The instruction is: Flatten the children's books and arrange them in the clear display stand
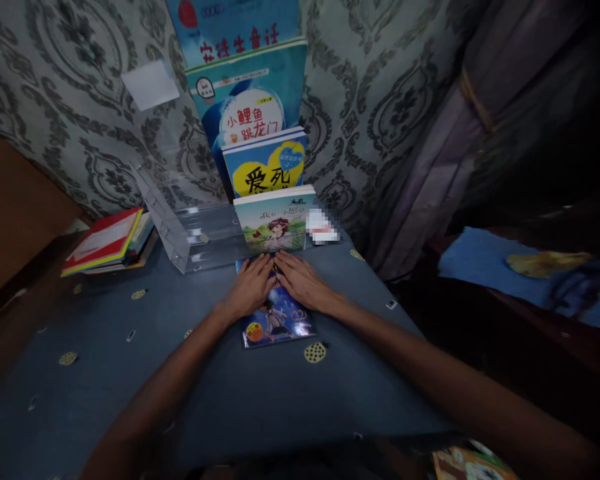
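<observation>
A dark blue picture-covered book (pixel 280 327) lies flat on the cloth-covered table. Both hands rest on its upper part, palms down, with their fingertips nearly meeting. My left hand (pixel 251 285) covers the upper left of the cover, fingers stretched out. On the upper right lies my right hand (pixel 305 283), its fingers flat as well. Right behind the fingertips stands a pale green book (pixel 276 227) in the lowest row of a clear acrylic display rack (pixel 200 240). A blue and yellow book (pixel 267 163) rises behind it, then a teal book (pixel 250 100) and a blue one (pixel 235 27).
Several stacked books (pixel 110 240), a red and yellow one on top, lie left of the rack. A patterned curtain (pixel 365 100) hangs behind. At right is a blue cloth (pixel 500 267). An orange-green book (pixel 473 463) shows below the table's front edge.
</observation>
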Available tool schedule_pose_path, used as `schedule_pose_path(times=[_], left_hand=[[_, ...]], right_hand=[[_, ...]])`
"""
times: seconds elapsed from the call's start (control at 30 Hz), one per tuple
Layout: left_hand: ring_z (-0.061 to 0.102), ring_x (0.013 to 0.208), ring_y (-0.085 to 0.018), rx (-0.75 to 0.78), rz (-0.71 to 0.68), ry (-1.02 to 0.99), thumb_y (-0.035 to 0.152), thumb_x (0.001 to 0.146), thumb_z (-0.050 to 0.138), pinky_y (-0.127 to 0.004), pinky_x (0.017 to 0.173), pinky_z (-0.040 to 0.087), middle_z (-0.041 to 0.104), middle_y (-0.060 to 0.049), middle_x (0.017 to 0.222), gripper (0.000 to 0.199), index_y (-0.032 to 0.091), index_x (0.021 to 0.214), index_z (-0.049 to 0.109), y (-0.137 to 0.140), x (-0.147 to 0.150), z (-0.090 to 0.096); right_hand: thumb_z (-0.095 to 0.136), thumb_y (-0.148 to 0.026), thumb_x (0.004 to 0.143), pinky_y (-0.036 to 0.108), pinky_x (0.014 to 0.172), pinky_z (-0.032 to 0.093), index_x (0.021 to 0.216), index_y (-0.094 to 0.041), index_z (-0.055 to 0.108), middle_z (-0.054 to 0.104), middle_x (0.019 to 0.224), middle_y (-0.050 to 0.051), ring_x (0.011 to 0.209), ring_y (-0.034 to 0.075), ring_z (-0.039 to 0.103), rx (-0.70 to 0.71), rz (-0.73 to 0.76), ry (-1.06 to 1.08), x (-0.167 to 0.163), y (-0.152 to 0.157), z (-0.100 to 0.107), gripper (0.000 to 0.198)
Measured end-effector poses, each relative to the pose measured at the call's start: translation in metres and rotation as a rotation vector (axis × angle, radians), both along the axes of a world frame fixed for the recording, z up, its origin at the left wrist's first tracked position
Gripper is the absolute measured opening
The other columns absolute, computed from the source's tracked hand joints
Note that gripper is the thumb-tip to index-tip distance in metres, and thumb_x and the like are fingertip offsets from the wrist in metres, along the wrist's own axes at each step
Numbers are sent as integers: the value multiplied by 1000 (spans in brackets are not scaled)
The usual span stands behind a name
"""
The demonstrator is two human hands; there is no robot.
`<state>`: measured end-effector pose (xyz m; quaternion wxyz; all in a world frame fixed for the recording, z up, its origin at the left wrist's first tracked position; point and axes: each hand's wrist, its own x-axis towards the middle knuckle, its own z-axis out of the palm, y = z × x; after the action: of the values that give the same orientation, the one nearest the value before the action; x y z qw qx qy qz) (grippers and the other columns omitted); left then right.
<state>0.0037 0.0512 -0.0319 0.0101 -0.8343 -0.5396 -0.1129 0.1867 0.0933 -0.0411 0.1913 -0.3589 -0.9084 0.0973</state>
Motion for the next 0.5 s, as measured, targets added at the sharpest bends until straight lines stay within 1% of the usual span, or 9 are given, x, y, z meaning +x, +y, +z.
schedule_pose_path(times=[0.13, 0.3, 0.4, 0.5], left_hand=[[42, 146, -28, 21, 5, -4, 36, 104, 35, -54, 119, 33, 48, -20, 154, 50, 11, 147, 46, 1, 2, -2], [42, 146, -28, 23, 37, -46, 36, 104, 35, -56, 119, 32, 49, -19, 153, 49, 13, 146, 47, -3, 0, -3], [44, 144, -28, 59, 121, -87, 35, 104, 35, -56, 118, 33, 51, -19, 151, 47, 13, 142, 51, -12, -7, -5], [48, 140, -31, 135, 232, -112, 35, 103, 38, -55, 113, 39, 52, -21, 149, 45, 13, 139, 53, -25, -17, -9]], right_hand=[[36, -27, 101, 51, 118, 39, 148, -8, 48, 49, 153, 20, 147, 28, 39, 26, -15, 29, 1, 3, -8, 52], [35, -28, 101, 51, 118, 39, 147, -10, 49, 50, 153, 18, 148, 27, 39, 41, -1, 42, 1, 2, -7, 51], [36, -29, 102, 49, 119, 39, 146, -8, 51, 49, 153, 19, 148, 28, 39, 31, -32, 36, 2, 0, -5, 51], [38, -30, 101, 49, 118, 40, 144, -8, 52, 49, 153, 19, 143, 29, 45, 22, -86, 32, 6, -3, -5, 51]])
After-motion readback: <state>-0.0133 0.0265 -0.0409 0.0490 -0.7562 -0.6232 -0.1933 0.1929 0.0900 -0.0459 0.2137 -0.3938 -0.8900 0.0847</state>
